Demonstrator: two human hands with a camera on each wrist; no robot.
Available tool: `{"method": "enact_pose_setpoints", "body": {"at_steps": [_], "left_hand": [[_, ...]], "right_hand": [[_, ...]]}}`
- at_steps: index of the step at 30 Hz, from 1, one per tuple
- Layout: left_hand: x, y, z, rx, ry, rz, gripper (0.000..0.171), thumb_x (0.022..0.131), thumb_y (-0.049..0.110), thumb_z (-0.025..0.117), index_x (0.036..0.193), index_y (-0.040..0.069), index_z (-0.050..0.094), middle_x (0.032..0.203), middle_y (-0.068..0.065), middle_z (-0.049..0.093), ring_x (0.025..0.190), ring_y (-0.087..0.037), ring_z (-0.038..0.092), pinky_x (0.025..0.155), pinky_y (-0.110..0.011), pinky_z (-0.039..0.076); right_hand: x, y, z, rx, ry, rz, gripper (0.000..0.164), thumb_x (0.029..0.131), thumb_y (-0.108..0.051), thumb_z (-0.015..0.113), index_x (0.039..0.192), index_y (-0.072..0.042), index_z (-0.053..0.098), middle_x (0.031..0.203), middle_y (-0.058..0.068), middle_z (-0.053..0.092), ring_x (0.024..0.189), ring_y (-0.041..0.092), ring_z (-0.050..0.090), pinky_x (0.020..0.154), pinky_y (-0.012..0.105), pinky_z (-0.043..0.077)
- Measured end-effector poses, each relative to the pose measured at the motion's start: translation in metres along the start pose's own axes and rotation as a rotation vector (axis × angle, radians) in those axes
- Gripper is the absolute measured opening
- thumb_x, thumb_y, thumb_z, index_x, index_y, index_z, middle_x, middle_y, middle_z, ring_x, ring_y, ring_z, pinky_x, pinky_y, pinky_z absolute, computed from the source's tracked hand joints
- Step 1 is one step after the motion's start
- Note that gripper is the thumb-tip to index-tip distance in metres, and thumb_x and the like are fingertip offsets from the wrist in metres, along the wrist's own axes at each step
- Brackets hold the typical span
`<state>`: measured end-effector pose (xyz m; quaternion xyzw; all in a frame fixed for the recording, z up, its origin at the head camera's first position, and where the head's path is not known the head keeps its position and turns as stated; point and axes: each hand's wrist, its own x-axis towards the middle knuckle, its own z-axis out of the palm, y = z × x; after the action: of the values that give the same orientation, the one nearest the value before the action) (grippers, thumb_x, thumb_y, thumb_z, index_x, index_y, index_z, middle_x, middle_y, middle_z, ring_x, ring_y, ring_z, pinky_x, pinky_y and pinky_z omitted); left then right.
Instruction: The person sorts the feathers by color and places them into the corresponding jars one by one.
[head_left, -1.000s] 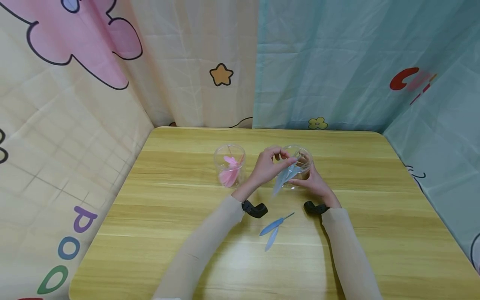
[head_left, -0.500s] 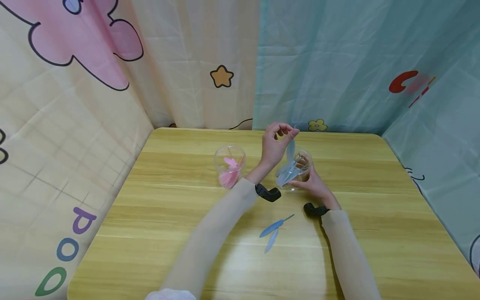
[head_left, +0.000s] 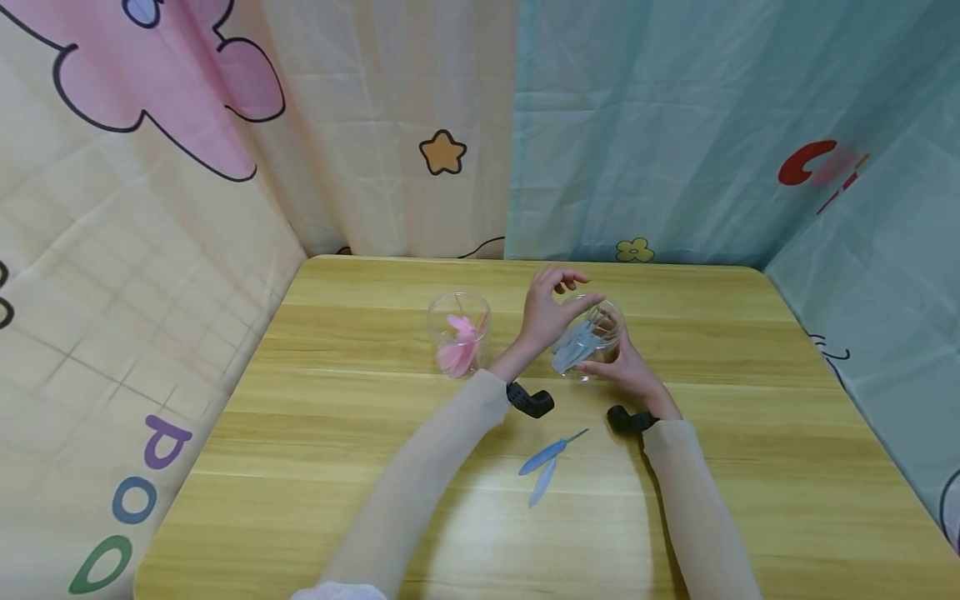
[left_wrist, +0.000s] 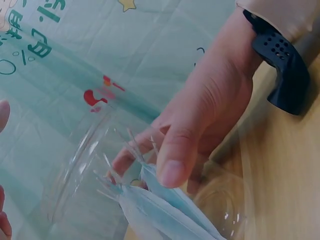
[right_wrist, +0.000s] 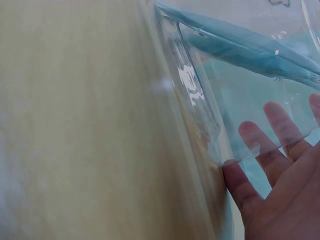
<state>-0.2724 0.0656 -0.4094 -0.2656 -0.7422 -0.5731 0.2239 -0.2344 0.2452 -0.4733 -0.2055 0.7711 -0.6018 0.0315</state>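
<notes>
In the head view my right hand grips a clear plastic cup near the middle of the table, thumb in front and fingers behind. Pale blue feathers lean inside it, quills toward the rim. My left hand hovers at the cup's rim, thumb and fingers spread apart with nothing between them. Only a few of its fingertips show at the left wrist view's edge. In the right wrist view, the right fingers lie along the cup's wall. On the table in front are a blue feather and a paler blue feather.
Left of the hands stands a second clear cup with pink feathers in it. The wooden table ends at printed curtains at the back and sides. A black device is strapped to each wrist.
The left hand took a pale blue feather by its quill, raised it over the cup, then lowered and released it; its fingers have parted. The right hand has stayed on the cup.
</notes>
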Motion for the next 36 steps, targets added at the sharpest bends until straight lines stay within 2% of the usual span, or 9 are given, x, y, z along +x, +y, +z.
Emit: {"method": "enact_pose_setpoints", "body": {"at_steps": [4, 7, 12, 16, 21, 24, 30, 33, 36], "left_hand": [[-0.009, -0.001, -0.006, 0.001, -0.006, 0.009, 0.021, 0.080, 0.020, 0.079, 0.093, 0.008, 0.069, 0.083, -0.006, 0.059, 0.082, -0.014, 0.046, 0.074, -0.033, 0.040], [-0.018, -0.002, -0.010, 0.016, -0.051, 0.043, 0.016, 0.080, 0.020, 0.079, 0.087, 0.009, 0.069, 0.081, -0.006, 0.058, 0.080, -0.016, 0.047, 0.072, -0.032, 0.040], [-0.034, -0.004, -0.017, 0.107, -0.209, 0.183, 0.018, 0.077, 0.024, 0.080, 0.078, 0.012, 0.067, 0.077, 0.003, 0.053, 0.078, -0.019, 0.047, 0.071, -0.025, 0.037], [-0.049, -0.003, -0.020, 0.213, -0.322, 0.303, 0.022, 0.075, 0.031, 0.081, 0.077, 0.014, 0.067, 0.077, 0.005, 0.053, 0.076, -0.016, 0.046, 0.070, -0.023, 0.036], [-0.069, -0.004, -0.017, 0.357, -0.426, 0.389, 0.026, 0.071, 0.041, 0.082, 0.076, 0.019, 0.068, 0.077, 0.007, 0.054, 0.075, -0.010, 0.045, 0.071, -0.023, 0.036], [-0.082, -0.002, -0.015, 0.446, -0.542, 0.359, 0.028, 0.072, 0.048, 0.079, 0.078, 0.023, 0.068, 0.076, 0.010, 0.052, 0.074, -0.007, 0.045, 0.069, -0.023, 0.035], [-0.106, -0.001, -0.008, 0.643, -0.792, 0.169, 0.037, 0.072, 0.068, 0.067, 0.077, 0.032, 0.066, 0.076, 0.017, 0.050, 0.073, -0.003, 0.045, 0.067, -0.020, 0.036], [-0.115, -0.003, -0.005, 0.707, -0.848, 0.107, 0.038, 0.069, 0.071, 0.067, 0.072, 0.033, 0.061, 0.074, 0.018, 0.047, 0.073, -0.004, 0.045, 0.066, -0.021, 0.035], [-0.119, -0.004, -0.004, 0.709, -0.873, 0.078, 0.035, 0.071, 0.067, 0.069, 0.071, 0.033, 0.060, 0.073, 0.018, 0.046, 0.072, -0.005, 0.043, 0.064, -0.020, 0.034]], "right_hand": [[0.000, 0.000, 0.000, 0.014, -0.006, -0.007, 0.098, 0.079, 0.002, 0.074, 0.148, -0.012, 0.008, 0.145, 0.024, 0.023, 0.131, 0.042, 0.022, 0.105, 0.061, 0.009], [0.000, -0.001, 0.000, 0.021, -0.014, -0.016, 0.096, 0.079, 0.005, 0.073, 0.148, -0.010, 0.007, 0.144, 0.024, 0.025, 0.129, 0.040, 0.026, 0.104, 0.059, 0.013], [0.000, -0.001, -0.001, 0.030, -0.026, -0.046, 0.095, 0.080, 0.008, 0.070, 0.148, -0.006, 0.005, 0.144, 0.026, 0.024, 0.127, 0.039, 0.029, 0.101, 0.042, 0.027], [-0.001, -0.001, -0.001, 0.023, -0.024, -0.054, 0.095, 0.080, 0.007, 0.071, 0.148, -0.005, 0.006, 0.144, 0.028, 0.022, 0.127, 0.038, 0.027, 0.097, 0.026, 0.029], [-0.001, 0.000, -0.001, 0.027, -0.023, -0.066, 0.094, 0.079, 0.010, 0.070, 0.147, -0.004, 0.006, 0.143, 0.028, 0.023, 0.127, 0.038, 0.028, 0.098, 0.027, 0.029], [-0.001, 0.000, 0.000, 0.023, -0.020, -0.053, 0.096, 0.079, 0.010, 0.070, 0.148, -0.005, 0.006, 0.144, 0.026, 0.024, 0.128, 0.036, 0.028, 0.101, 0.034, 0.027], [-0.001, -0.001, 0.001, 0.027, -0.006, -0.048, 0.097, 0.078, 0.010, 0.071, 0.148, -0.004, 0.006, 0.143, 0.025, 0.025, 0.129, 0.039, 0.026, 0.104, 0.055, 0.019], [-0.001, -0.003, 0.002, 0.017, 0.003, -0.043, 0.097, 0.077, 0.010, 0.072, 0.148, -0.005, 0.007, 0.143, 0.026, 0.024, 0.130, 0.040, 0.025, 0.104, 0.058, 0.017], [-0.002, -0.004, 0.003, 0.009, 0.008, -0.034, 0.098, 0.077, 0.008, 0.073, 0.148, -0.006, 0.007, 0.144, 0.026, 0.023, 0.130, 0.041, 0.024, 0.104, 0.058, 0.016]]}}
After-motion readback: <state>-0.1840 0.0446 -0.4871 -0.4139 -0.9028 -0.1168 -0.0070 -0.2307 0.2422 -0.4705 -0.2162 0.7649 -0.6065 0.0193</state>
